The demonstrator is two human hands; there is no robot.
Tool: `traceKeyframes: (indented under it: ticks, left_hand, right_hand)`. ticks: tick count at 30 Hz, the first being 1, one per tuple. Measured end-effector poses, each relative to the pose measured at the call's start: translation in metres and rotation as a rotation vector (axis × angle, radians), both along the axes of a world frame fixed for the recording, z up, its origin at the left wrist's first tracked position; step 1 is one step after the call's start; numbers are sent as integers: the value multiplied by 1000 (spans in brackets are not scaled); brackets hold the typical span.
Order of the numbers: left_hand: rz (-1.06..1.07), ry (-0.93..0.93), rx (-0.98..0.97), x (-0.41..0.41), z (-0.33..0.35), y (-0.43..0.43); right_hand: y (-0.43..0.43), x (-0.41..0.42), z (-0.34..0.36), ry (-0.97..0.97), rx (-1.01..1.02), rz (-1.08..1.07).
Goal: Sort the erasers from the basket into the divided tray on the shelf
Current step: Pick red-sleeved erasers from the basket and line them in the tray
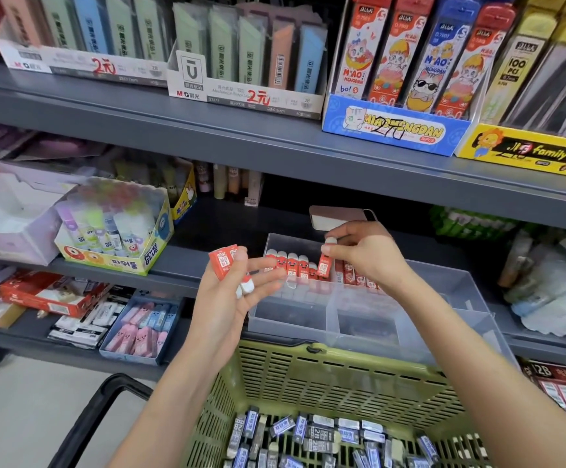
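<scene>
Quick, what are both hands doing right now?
Left hand: holds a few red erasers under its thumb.
Right hand: pinches one red eraser over the divided tray.

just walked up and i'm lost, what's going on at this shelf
A person is stocking a clear plastic divided tray. The right hand pinches one red-sleeved white eraser upright over the tray's back compartment, beside a standing row of matching erasers. The left hand holds a few more red erasers under its thumb. The green slotted plastic basket below holds blue-and-black-sleeved erasers.
</scene>
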State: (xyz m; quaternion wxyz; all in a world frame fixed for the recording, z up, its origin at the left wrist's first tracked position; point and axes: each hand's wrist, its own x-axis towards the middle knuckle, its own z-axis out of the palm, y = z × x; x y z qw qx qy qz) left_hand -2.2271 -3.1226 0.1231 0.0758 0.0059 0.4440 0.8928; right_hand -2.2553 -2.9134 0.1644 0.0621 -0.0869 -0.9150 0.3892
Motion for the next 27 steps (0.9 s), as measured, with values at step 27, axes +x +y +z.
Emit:
traceKeyframes:
  ticks: [27]
  left_hand:
    - [32, 131, -267, 0, -2, -5]
  right_hand:
    - [-15, -9, -39, 36, 816, 43]
